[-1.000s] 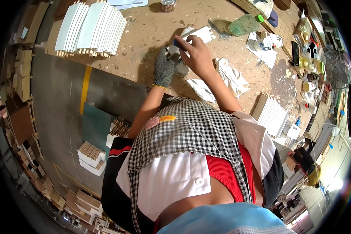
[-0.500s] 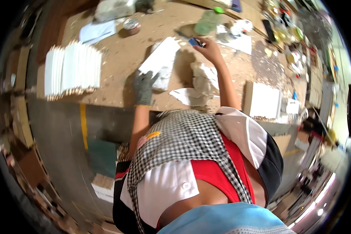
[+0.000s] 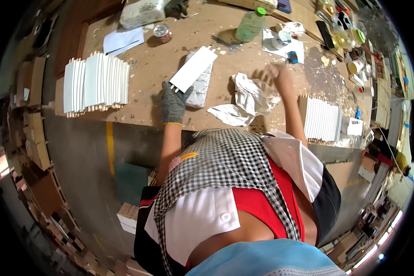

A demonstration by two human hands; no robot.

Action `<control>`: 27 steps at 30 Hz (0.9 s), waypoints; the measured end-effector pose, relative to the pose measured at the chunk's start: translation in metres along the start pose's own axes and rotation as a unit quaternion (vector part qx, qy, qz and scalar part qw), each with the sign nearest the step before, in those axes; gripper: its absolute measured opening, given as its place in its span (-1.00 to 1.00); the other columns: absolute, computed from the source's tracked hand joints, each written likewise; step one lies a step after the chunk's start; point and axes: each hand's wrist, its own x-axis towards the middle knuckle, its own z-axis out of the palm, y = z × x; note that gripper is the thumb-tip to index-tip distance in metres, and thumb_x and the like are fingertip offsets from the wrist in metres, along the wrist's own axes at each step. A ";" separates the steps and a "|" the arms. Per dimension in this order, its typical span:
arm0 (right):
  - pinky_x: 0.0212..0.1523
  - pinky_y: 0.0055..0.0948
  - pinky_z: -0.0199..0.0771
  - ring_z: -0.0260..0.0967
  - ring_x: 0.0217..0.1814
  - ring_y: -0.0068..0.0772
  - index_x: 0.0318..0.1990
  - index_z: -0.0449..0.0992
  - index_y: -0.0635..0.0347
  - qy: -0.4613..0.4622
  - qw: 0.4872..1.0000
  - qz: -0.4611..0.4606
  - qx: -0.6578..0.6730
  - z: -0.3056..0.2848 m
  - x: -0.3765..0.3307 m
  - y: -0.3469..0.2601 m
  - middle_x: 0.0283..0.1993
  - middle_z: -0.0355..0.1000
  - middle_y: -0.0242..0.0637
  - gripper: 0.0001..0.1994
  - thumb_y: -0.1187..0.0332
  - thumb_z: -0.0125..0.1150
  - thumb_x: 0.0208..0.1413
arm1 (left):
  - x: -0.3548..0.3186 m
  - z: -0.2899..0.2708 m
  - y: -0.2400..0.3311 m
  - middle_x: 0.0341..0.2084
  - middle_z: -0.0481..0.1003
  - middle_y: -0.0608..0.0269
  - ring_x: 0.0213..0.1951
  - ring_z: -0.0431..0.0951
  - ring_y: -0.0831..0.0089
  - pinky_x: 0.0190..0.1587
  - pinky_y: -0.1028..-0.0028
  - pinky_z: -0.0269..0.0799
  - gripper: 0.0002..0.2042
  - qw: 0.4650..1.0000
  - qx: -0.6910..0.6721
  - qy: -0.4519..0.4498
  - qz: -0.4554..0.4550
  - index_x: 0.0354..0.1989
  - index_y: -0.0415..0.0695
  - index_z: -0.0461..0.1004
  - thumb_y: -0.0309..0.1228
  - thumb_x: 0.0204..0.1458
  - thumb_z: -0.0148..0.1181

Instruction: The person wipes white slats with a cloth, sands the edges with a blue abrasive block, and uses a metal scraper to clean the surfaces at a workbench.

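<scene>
My left hand (image 3: 174,102), in a grey knit glove, grips the lower end of a white-painted wooden slat (image 3: 193,69) with small pegs at its ends. The slat is tilted over a pale, wrapped block (image 3: 200,87) on the table. My right hand (image 3: 277,76) is bare and smeared by motion, so its fingers cannot be made out. Just beyond it, a small blue block-shaped thing (image 3: 293,57) sits at the edge of a white sheet (image 3: 269,42). A crumpled white cloth (image 3: 246,99) lies between my hands, closer to my right.
A stack of white slats (image 3: 96,83) stands at left, another stack (image 3: 322,118) at right. Farther back are a small jar (image 3: 162,34), folded paper (image 3: 123,40), a green bottle (image 3: 250,26) and a white cup (image 3: 281,39). Bottles and clutter crowd the far right.
My right hand has moved right and toward me, away from the blue thing it held, which now rests by the white sheet. My left hand still holds the slat.
</scene>
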 end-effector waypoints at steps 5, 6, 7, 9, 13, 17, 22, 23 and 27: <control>0.33 0.25 0.14 0.13 0.46 -0.06 0.37 0.32 -0.14 -0.044 0.984 -0.135 -0.105 0.043 -0.109 -0.053 0.44 0.22 -0.34 -0.34 0.15 0.35 0.08 | -0.002 0.006 0.008 0.19 0.40 0.03 0.21 0.42 0.06 0.15 -0.11 0.46 -0.37 0.998 -0.002 -0.065 0.002 0.28 -0.13 0.28 0.15 0.36 -0.33; 0.30 0.13 0.25 0.20 0.42 -0.05 0.36 0.33 -0.11 -0.047 0.981 -0.140 -0.127 0.041 -0.100 -0.036 0.40 0.28 -0.34 -0.36 0.23 0.35 0.07 | -0.007 0.013 0.010 0.21 0.38 0.04 0.22 0.41 0.06 0.16 -0.14 0.44 -0.38 0.998 0.001 -0.062 0.004 0.29 -0.12 0.27 0.15 0.36 -0.35; 0.17 -0.14 0.43 0.40 0.22 -0.04 0.32 0.38 -0.03 -0.073 0.991 -0.092 -0.056 0.041 -0.080 -0.024 0.24 0.45 -0.27 -0.38 0.33 0.37 0.04 | -0.005 0.016 0.009 0.21 0.38 0.03 0.22 0.40 0.06 0.18 -0.15 0.42 -0.37 0.998 -0.009 -0.065 -0.012 0.30 -0.12 0.26 0.14 0.37 -0.37; 0.00 -0.21 0.49 0.47 -0.07 0.06 0.13 0.49 0.20 -0.033 0.963 -0.025 0.265 0.016 -0.051 -0.073 0.01 0.53 -0.07 -0.56 0.30 0.32 0.09 | 0.005 0.003 0.013 0.22 0.38 0.02 0.23 0.40 0.06 0.24 -0.16 0.36 -0.36 0.996 -0.047 -0.066 -0.035 0.31 -0.15 0.24 0.13 0.38 -0.43; 0.13 -0.17 0.37 0.38 0.12 0.09 0.00 0.52 0.35 -0.066 0.949 -0.092 0.293 -0.015 0.014 -0.187 0.09 0.44 0.14 -0.59 0.18 0.28 0.16 | 0.006 -0.010 0.017 0.24 0.36 -0.01 0.24 0.39 0.06 0.27 -0.10 0.34 -0.34 0.991 -0.057 -0.117 -0.039 0.30 -0.21 0.26 0.12 0.38 -0.43; 0.41 0.02 0.08 0.15 0.45 -0.01 0.13 0.47 0.32 -0.002 0.964 -0.267 0.008 0.073 0.036 -0.239 0.40 0.25 -0.01 -0.51 0.13 0.23 0.18 | 0.012 0.000 0.004 0.25 0.37 0.04 0.20 0.42 0.11 0.30 -0.01 0.33 -0.35 0.989 -0.081 -0.106 -0.069 0.31 -0.19 0.28 0.12 0.38 -0.42; 0.41 -0.06 0.18 0.29 0.35 -0.04 0.21 0.44 0.23 -0.041 0.872 -0.464 0.151 0.077 -0.019 -0.285 0.31 0.36 -0.12 -0.60 0.32 0.14 0.24 | 0.026 -0.013 -0.003 0.13 0.47 0.18 0.14 0.47 0.24 0.17 0.20 0.46 -0.35 0.983 -0.109 -0.138 0.055 0.25 -0.06 0.37 0.23 0.30 -0.25; 0.32 -0.10 0.29 0.35 0.28 -0.07 0.19 0.44 0.24 -0.121 0.867 -0.419 0.239 0.068 -0.029 -0.284 0.24 0.41 -0.13 -0.63 0.36 0.12 0.26 | 0.024 -0.033 -0.006 0.10 0.48 0.14 0.11 0.49 0.23 0.16 0.16 0.46 -0.28 0.965 -0.144 -0.221 0.002 0.23 -0.07 0.39 0.31 0.24 -0.25; -0.02 -0.25 0.54 0.51 0.01 -0.29 0.18 0.42 0.27 -0.152 0.783 0.057 0.601 0.065 -0.052 -0.219 0.01 0.49 -0.21 -0.69 0.42 0.02 0.34 | 0.005 -0.002 0.006 -0.11 0.52 0.06 -0.16 0.57 0.22 -0.21 0.27 0.67 -0.44 0.981 -0.114 -0.130 -0.083 0.14 -0.19 0.42 0.07 0.24 0.01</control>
